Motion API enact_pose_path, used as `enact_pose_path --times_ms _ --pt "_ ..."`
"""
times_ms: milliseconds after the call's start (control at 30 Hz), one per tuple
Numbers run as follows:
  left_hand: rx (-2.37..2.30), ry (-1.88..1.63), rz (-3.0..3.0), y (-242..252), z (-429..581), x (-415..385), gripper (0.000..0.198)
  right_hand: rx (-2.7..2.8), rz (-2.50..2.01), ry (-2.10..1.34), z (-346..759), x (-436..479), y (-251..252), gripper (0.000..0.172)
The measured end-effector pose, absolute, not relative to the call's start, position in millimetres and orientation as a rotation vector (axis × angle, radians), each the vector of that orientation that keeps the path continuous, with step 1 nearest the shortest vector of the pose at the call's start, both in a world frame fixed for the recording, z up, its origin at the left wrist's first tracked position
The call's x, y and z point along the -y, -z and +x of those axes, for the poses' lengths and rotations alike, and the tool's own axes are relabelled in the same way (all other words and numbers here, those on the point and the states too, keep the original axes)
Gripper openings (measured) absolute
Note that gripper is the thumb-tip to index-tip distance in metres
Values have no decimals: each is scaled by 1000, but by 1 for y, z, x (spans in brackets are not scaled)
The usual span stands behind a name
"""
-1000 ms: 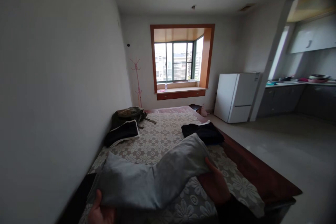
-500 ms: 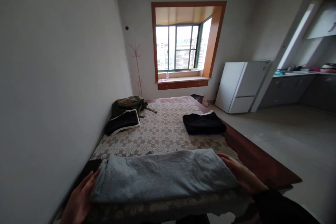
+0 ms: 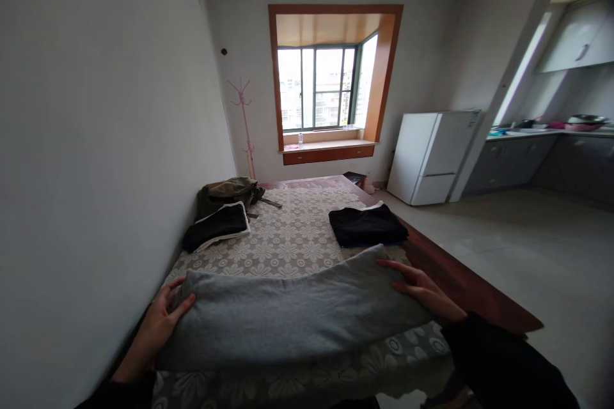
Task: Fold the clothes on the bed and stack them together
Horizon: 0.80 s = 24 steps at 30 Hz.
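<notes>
Facing the table (image 3: 472, 287), spreading away under a patterned cover (image 3: 283, 239). Seeing the grey cloth (image 3: 288, 316) lying crosswise at the near end, short of the black pile (image 3: 367, 225); not telling whether resting fully or lifting slightly. Judging by the dipping middle and soft surface: probably handling light and limp, hardly slipping, not breaking, but easily sagging and unfolding. Likely needing hold at both short ends, gathering all layers between thumb and fingers. Touching the left end with the left hand (image 3: 163, 319), thumb and fingers standing apart around the far corner; touching the right end with the right hand (image 3: 426, 291), fingers spreading over the top. Not telling whether either is pinching.

Comparing with half a second ago: finding the straight far edge now dipping and peaking at the right corner; finding both hands reaching farther over the ends; finding the pile staying put.
</notes>
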State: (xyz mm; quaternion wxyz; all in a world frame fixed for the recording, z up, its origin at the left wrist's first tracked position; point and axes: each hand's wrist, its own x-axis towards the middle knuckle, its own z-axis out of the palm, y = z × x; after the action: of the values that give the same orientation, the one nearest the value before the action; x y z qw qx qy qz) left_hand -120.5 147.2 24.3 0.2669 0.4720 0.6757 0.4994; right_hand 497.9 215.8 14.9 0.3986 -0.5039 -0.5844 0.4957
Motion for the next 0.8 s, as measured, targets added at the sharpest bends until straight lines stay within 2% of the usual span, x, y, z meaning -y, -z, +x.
enact_pose_path --times_ms 67,200,333,500,700,800 --pt "-1753 -1383 1232 -41 -125 -161 67 1446 -1243 -1268 502 -228 -34 70" --pt "-1741 -1444 1259 -55 -129 -206 57 1359 -1223 -1204 505 -266 -51 74" --pt "-1888 -1258 1371 -24 -123 -247 48 1501 -1335 -1167 500 -299 -18 73" --pt "-1985 -1111 1461 20 -122 -262 45 1763 -1436 -870 502 -313 32 63" --pt "-2057 -987 1593 25 -135 -269 48 1750 -1353 -910 509 -326 40 93" --pt "-2065 -955 1641 20 -135 -274 47 1736 -1457 -800 506 -338 35 88"
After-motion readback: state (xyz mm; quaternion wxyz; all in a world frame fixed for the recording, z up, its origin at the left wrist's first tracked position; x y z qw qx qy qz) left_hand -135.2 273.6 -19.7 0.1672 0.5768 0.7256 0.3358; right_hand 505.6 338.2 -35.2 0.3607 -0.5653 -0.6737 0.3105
